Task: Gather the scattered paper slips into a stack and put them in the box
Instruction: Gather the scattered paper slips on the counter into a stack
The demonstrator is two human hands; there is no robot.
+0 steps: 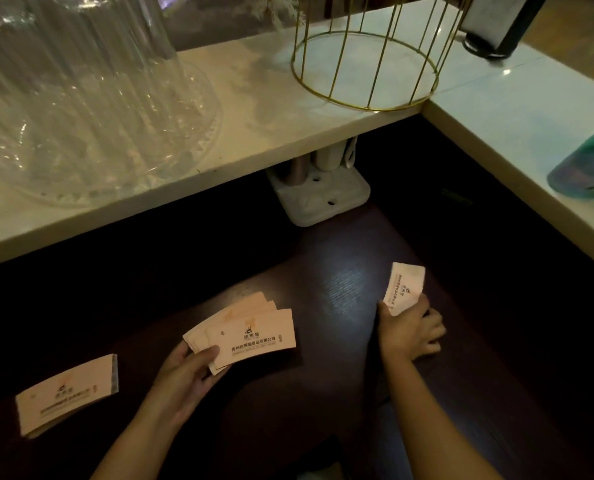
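My left hand [188, 370] grips a fanned bunch of pale pink printed paper slips [250, 332] by their left end, just above the dark wooden surface [340, 271]. My right hand [411, 329] pinches another pink slip [404, 287] at its lower edge, tilting it up off the dark surface at the right. A further small pile of pink slips [67, 393] lies flat at the lower left, apart from both hands. No box is clearly visible.
A pale raised counter [254, 109] wraps the back and right. On it stand a clear ribbed plastic container [81, 98], a gold wire cage [368, 64], a dark-based stand [489, 32] and a teal bottle [589, 161]. A white holder [319, 192] sits under the counter.
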